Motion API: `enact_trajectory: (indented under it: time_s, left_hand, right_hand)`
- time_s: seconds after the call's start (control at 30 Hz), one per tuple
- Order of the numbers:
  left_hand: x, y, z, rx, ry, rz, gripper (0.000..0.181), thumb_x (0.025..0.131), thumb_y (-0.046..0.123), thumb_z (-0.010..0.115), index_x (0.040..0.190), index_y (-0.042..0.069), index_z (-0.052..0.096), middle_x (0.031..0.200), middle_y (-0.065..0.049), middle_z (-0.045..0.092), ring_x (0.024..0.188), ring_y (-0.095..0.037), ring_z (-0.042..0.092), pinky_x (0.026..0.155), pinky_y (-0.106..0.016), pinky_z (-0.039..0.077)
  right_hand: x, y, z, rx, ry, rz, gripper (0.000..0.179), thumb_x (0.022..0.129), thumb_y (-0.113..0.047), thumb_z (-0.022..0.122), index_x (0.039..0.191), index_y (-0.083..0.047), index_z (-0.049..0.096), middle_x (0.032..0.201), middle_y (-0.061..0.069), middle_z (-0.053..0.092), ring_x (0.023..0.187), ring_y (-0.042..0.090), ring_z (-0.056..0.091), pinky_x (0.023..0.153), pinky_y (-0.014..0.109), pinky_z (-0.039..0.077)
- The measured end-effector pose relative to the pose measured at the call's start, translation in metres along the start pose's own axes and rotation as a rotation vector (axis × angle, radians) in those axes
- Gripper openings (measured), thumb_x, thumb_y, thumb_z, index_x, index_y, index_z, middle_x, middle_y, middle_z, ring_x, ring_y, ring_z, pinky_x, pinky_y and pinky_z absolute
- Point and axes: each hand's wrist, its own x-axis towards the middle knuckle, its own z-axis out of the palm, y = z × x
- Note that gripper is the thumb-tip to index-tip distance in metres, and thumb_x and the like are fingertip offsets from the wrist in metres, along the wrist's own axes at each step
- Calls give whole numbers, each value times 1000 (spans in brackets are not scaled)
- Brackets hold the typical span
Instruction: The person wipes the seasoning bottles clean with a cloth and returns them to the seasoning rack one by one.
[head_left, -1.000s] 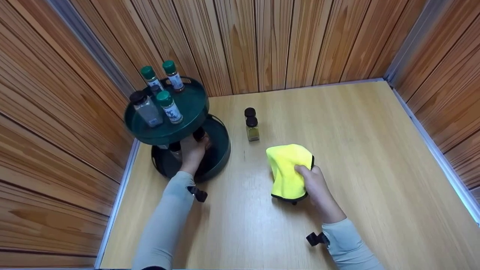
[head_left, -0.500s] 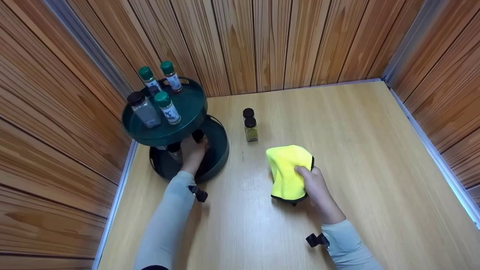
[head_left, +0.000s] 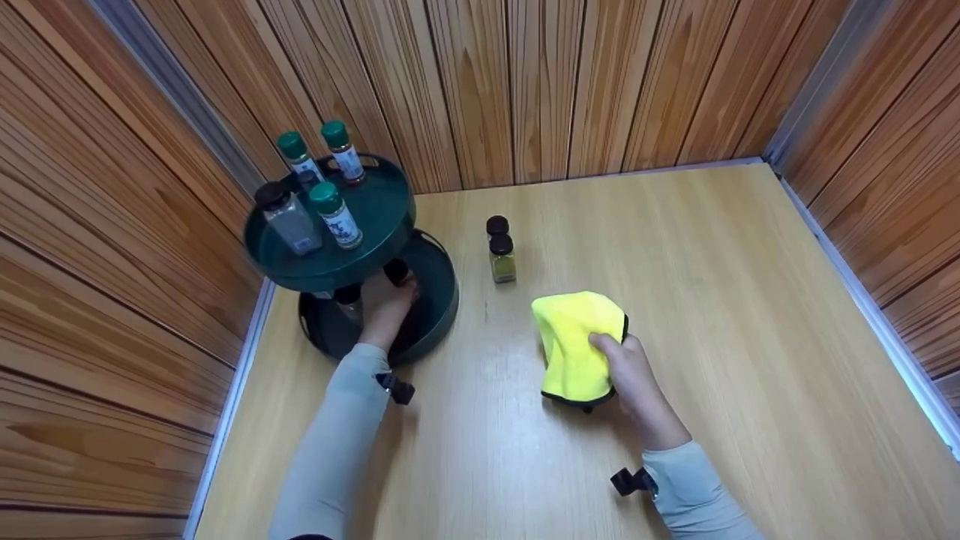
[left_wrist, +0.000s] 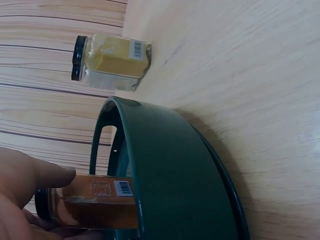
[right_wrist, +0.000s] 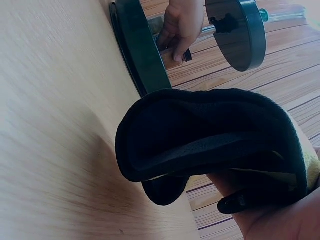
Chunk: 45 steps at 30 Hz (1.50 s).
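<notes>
My left hand [head_left: 384, 306] reaches between the tiers of a dark green round two-tier rack [head_left: 401, 225]. It grips a spice jar [left_wrist: 100, 197] with a black lid and orange-brown contents; the thumb lies along its side. In the left wrist view the jar's base is hidden behind the rim of the lower tray [left_wrist: 170, 165]. My right hand [head_left: 637, 379] holds a bright yellow cloth [head_left: 577, 345] with black edging, thumb on top. From the right wrist the cloth's dark underside [right_wrist: 210, 135] shows, bunched and folded just above the table.
Several green-capped bottles, one a white-labelled bottle [head_left: 341, 217], and a larger black-lidded jar [head_left: 290, 219] stand on the upper tier. Another black-lidded jar [head_left: 349, 301] is beside my left hand. Two black-lidded jars, the nearer a yellow-green jar [head_left: 502, 262], stand on the wooden table [head_left: 712, 285].
</notes>
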Motion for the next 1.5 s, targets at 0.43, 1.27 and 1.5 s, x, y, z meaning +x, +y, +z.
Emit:
enact_trajectory:
  time_s: [0.43, 1.27, 1.5]
  left_hand:
    - [-28, 28, 0, 188, 182, 176, 37, 97, 26, 67, 124, 2, 58, 125, -17, 60, 118, -30, 59, 102, -46, 49]
    - [-11, 78, 65, 52, 2, 194, 75, 89, 39, 79, 151, 12, 46, 156, -12, 43, 145, -27, 40, 118, -41, 36]
    - [-10, 85, 95, 66, -39, 102, 82, 87, 47, 79, 152, 13, 44, 156, -10, 43, 145, -26, 41, 118, -41, 37]
  right_hand:
    - [1, 0, -7, -1, 12, -1, 27, 99, -19, 54, 114, 4, 55, 88, 6, 72, 78, 19, 71, 72, 33, 58]
    - [1, -3, 3, 26, 58, -20, 25, 97, -18, 57, 110, 3, 57, 85, 6, 72, 75, 19, 71, 70, 34, 58]
    - [-1, -4, 3, 41, 23, -26, 25, 98, -18, 55, 110, 3, 56, 87, 8, 72, 77, 21, 72, 70, 35, 59]
